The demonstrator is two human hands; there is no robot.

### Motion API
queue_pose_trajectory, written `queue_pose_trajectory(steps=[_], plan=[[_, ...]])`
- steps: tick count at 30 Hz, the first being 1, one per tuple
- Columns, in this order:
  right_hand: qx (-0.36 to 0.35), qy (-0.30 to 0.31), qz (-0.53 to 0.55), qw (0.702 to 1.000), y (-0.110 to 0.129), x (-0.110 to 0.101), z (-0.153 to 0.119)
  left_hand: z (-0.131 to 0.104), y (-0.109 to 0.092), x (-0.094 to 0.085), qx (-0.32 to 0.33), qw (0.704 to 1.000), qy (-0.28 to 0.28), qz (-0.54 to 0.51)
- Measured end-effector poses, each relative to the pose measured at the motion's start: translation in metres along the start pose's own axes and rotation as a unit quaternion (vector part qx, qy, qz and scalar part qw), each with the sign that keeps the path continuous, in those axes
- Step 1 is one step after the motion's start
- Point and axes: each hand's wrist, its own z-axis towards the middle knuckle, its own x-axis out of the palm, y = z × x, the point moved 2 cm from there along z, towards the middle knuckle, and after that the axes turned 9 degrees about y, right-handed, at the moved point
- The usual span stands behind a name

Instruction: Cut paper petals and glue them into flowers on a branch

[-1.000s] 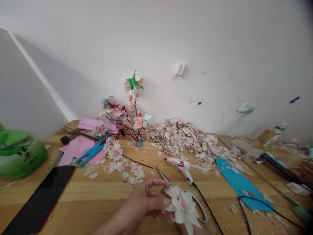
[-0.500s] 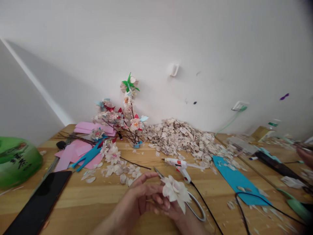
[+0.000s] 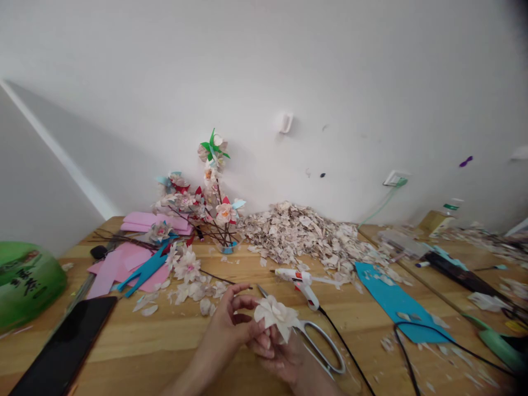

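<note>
A white petal flower (image 3: pixel 275 314) is held low in the centre of the view, its petals spread toward the camera. My right hand (image 3: pixel 280 355) is closed beneath it, with its fingertips pressed at the flower's base. From the left, my left hand (image 3: pixel 233 324) touches the flower's near edge with thumb and fingertips, the fingers bent. Scissors (image 3: pixel 322 344) lie on the table behind and right of the flower, partly covered by it. A white glue gun (image 3: pixel 303 283) rests just beyond them.
Loose petals (image 3: pixel 305 234) are heaped against the wall. Flowered twigs stand in a small cup (image 3: pixel 228 247). Pink paper (image 3: pixel 132 258), a phone (image 3: pixel 66 341) and a green bag (image 3: pixel 28 283) are at the left; blue paper (image 3: pixel 396 302) and a black cable (image 3: pixel 346 349) at the right.
The flower and my right hand have shifted left, uncovering more of the scissors. My left hand's fingers have bent and rearranged by the flower. The other person's hand at the right edge is gone.
</note>
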Motion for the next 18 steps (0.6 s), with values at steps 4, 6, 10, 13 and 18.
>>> queue_pose_trajectory(steps=[4,6,10,13,18], plan=[[0.019,0.018,0.0,1.0,-0.003,0.006,-0.001,0.002,0.008,-0.002,-0.013,0.996,0.073,-0.043],[0.021,0.018,-0.003,1.0,-0.003,0.009,-0.002,0.002,0.009,0.0,-0.007,0.993,0.103,-0.058],[0.025,0.008,-0.017,1.0,-0.005,0.012,-0.004,0.001,0.007,0.007,-0.022,0.992,0.099,-0.07],[0.019,-0.008,-0.03,0.999,-0.009,0.01,-0.002,0.0,0.007,0.01,-0.058,0.995,0.03,-0.077],[-0.058,-0.075,-0.072,0.993,-0.01,0.004,0.008,0.001,0.009,0.006,-0.068,0.99,-0.016,-0.119]])
